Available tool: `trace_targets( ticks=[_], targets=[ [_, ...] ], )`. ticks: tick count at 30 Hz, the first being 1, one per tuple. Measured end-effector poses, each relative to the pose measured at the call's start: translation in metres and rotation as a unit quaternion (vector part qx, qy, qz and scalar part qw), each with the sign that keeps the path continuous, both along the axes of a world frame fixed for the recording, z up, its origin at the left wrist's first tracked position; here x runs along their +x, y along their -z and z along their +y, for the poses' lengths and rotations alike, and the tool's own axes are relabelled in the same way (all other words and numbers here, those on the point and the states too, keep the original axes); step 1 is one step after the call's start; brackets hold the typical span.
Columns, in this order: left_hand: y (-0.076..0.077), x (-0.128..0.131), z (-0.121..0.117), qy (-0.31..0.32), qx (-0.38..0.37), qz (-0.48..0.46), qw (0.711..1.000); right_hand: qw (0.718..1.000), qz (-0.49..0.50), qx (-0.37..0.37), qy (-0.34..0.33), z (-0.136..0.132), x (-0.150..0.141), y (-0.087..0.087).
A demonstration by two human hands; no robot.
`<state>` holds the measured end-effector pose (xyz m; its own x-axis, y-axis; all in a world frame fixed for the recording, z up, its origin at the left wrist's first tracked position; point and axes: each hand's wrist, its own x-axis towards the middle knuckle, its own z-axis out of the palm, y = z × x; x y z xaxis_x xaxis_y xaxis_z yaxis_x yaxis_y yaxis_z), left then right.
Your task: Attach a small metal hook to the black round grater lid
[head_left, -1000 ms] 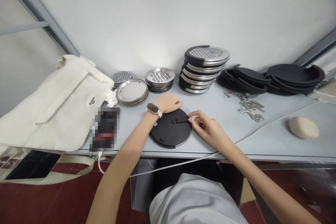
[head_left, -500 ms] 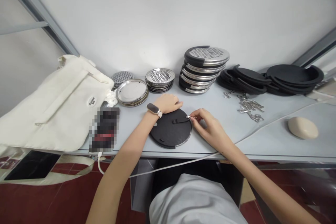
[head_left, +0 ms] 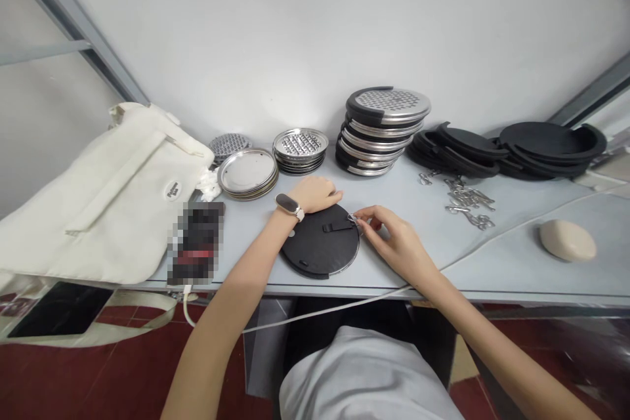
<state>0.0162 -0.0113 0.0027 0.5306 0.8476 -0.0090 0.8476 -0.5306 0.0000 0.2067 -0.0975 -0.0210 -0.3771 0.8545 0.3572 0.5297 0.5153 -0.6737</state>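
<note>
A black round disc [head_left: 319, 251] with a thin metal rim lies flat near the table's front. My left hand [head_left: 315, 193], with a watch at the wrist, curls over its far edge and holds it; some fingertips are hidden. On the disc's right side is a narrow black tab [head_left: 338, 227]. Beside the tab's outer end, my right hand [head_left: 388, 230] pinches a small silver clasp [head_left: 351, 217] between thumb and fingertips. Whether the clasp is hooked into the tab I cannot tell. Similar silver clasps [head_left: 465, 197] lie in a loose pile farther right.
Along the wall stand metal plates [head_left: 247, 170], round grater plates [head_left: 300, 144], a tall stack of black-edged graters [head_left: 381, 134] and black round holders [head_left: 546, 144]. A white bag [head_left: 113, 203] and a phone are left. A white cable [head_left: 497, 236] crosses near a beige rounded object [head_left: 567, 240].
The clasp in my right fingertips has turned slightly and shows more of its loop at the tab's end. My left hand and the disc stay in place.
</note>
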Motion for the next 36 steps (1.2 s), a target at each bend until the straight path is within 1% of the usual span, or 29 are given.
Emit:
trace_targets(
  ticks=[4,12,26,36],
  targets=[
    [0.0,0.0003,-0.0001,-0.003,-0.001,0.0,1.0,1.0,0.004,-0.004,-0.003,0.0008,-0.001,0.0008],
    [-0.0013,0.0007,-0.001,-0.004,0.0,-0.004,1.0,0.999,-0.003,0.015,-0.041,0.0013,-0.003,-0.0011],
    [-0.0001,0.0003,0.0001,0.005,0.007,-0.002,1.0,0.999,-0.016,0.021,-0.045,0.0015,-0.0028,-0.0002],
    [-0.0002,0.0004,-0.0003,0.0,0.001,-0.003,1.0,0.999,-0.028,-0.006,-0.041,0.0009,-0.0029,-0.0014]
  ],
)
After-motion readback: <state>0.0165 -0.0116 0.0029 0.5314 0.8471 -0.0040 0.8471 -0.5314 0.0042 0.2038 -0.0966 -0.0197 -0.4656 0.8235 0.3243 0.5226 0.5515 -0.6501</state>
